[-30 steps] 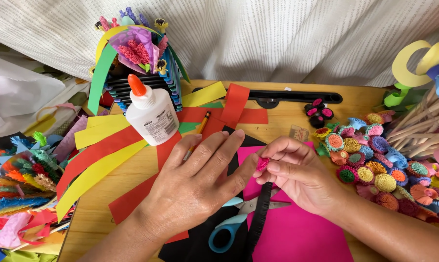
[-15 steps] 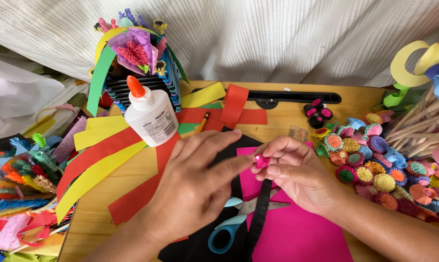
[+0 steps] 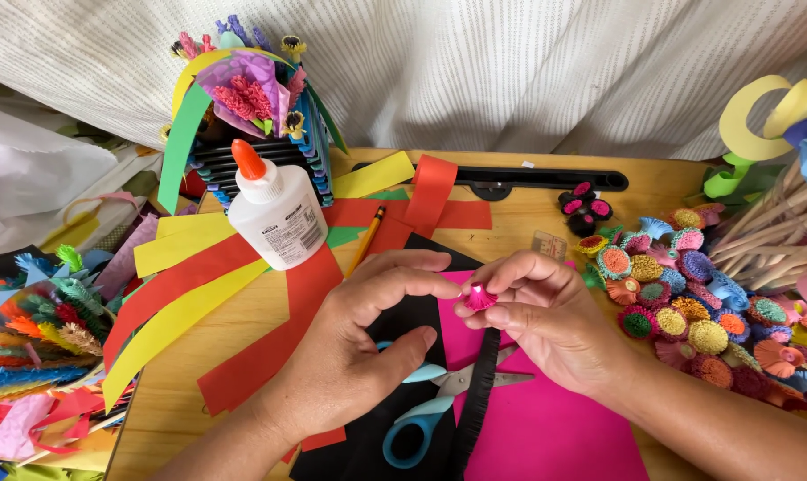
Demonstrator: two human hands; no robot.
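Centrally, small pink paper coil point(image 3: 480, 297) pinched between fingertips of right hand point(image 3: 546, 321), above the pink sheet point(image 3: 546, 419). Left hand point(image 3: 368, 343) curled, forefinger tip touching the coil, nothing gripped of its own. Black fringed strip point(image 3: 479, 401) trailing down from the coil across blue-handled scissors point(image 3: 421, 419). Glue bottle point(image 3: 274, 209) upright behind, on red and yellow paper strips point(image 3: 207, 285). Pencil point(image 3: 365, 239) beside it. Heap of finished paper flowers point(image 3: 688, 303) just right of the hands.
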